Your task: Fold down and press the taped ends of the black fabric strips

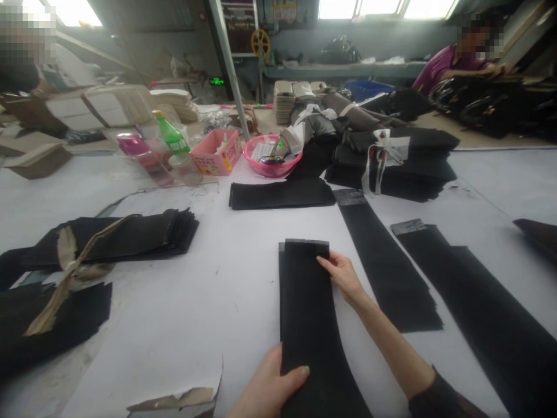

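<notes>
While both hands hold the black strip point(308, 313) at lower centre of the frame, main risk I see is misalignment: an under layer point(281, 284) shows past its left edge, ends not quite flush. Left hand point(276, 384), bottom centre: thumb pressed on the strip's face, other fingers hidden, looks pinched on it. Right hand point(343, 276), right of frame centre: digits together on the right edge near the far end, looks clamped on the strip; can't tell whether it has the under layer too. If only the top layer is caught, the lower one could slide or skew under any pull. Strip also bows out toward lower right, so uneven tension between the hands could twist or crease it. Grey end band point(307, 241) at the far end: can't tell if it's a coating or glue; if tacky, crooked contact would be hard to undo. Right forearm point(387, 337) runs close along the neighbouring strip point(391, 267), right of centre; a sleeve point(448, 397) brush could knock that out of line. Torn paper point(174, 400) at bottom left of centre has a raised edge, could snag anything dragged across it. Black on black, so an offset or a doubled layer is easy to miss by eye.
</notes>
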`<state>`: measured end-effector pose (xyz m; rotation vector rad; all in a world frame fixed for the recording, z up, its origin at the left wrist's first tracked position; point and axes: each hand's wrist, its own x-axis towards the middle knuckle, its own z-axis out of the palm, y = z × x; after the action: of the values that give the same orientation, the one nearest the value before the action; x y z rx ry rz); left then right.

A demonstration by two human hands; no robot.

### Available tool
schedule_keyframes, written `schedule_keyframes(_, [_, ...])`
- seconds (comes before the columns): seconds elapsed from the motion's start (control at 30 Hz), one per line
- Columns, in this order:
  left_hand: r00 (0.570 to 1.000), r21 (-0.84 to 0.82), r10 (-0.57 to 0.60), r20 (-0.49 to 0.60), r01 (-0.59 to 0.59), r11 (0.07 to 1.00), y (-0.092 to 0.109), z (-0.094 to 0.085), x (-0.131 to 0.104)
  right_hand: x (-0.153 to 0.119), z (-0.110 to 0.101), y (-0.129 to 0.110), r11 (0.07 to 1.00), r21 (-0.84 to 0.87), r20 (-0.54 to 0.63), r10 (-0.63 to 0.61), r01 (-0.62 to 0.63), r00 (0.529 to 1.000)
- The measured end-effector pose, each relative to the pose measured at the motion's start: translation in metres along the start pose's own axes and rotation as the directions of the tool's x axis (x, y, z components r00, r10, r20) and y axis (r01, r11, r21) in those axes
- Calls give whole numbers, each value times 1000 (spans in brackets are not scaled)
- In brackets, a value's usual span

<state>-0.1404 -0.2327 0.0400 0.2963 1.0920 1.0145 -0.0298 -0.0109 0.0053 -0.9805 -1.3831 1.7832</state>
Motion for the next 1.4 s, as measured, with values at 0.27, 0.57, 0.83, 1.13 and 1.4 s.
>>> schedule_keyframes(0.27, [997,258,-14,75,-6,966,5,-31,9,12,-2,14,904,-414,-51,-140,106,989])
schedule_keyframes(0.57, [833,877,493,-250,-21,480,82,-59,58,13,1,15,936,-340,34,-84,90,996])
schedule_keyframes(0.83, [776,801,603,-182,-239,549,91,-53,116,12,-2,19,932,-349,30,-90,95,996])
schedule_keyframes(1.13, [800,838,564,-205,-154,524,87,-57,116,3,3,22,577,-757,66,-400,307,914])
schedule_keyframes(1.4, [811,787,532,-245,-154,597,88,-60,123,11,-3,15,665,-737,-62,-244,120,968])
